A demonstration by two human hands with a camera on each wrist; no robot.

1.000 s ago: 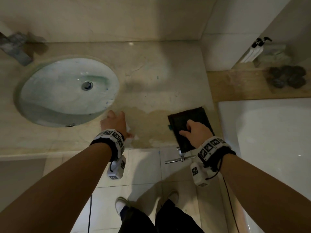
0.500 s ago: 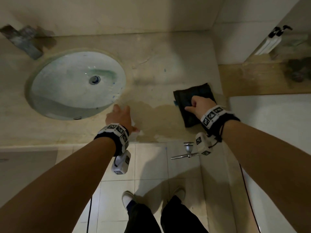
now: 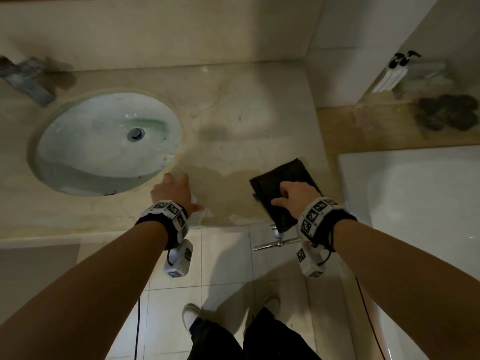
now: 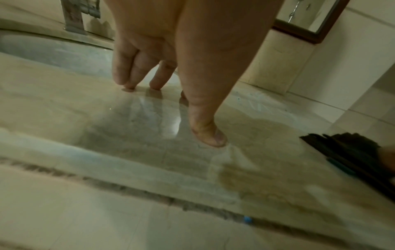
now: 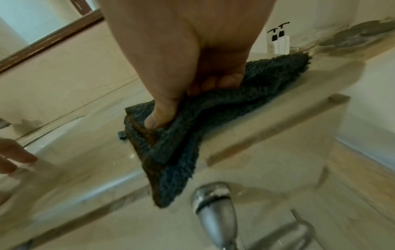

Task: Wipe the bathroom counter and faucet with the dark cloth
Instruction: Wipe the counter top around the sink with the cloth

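The dark cloth looks soft, light and floppy, lying right of the sink, bunched under the gripping right hand, while the left hand rests flat on the surface.

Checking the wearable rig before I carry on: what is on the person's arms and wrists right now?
Both forearms are bare, with no sleeves. Each wrist wears a black strap carrying white blocks printed with black square markers, above the left hand and the right hand. A white marker-covered camera unit hangs under each wrist. A thin black cable trails down from each unit towards the floor.
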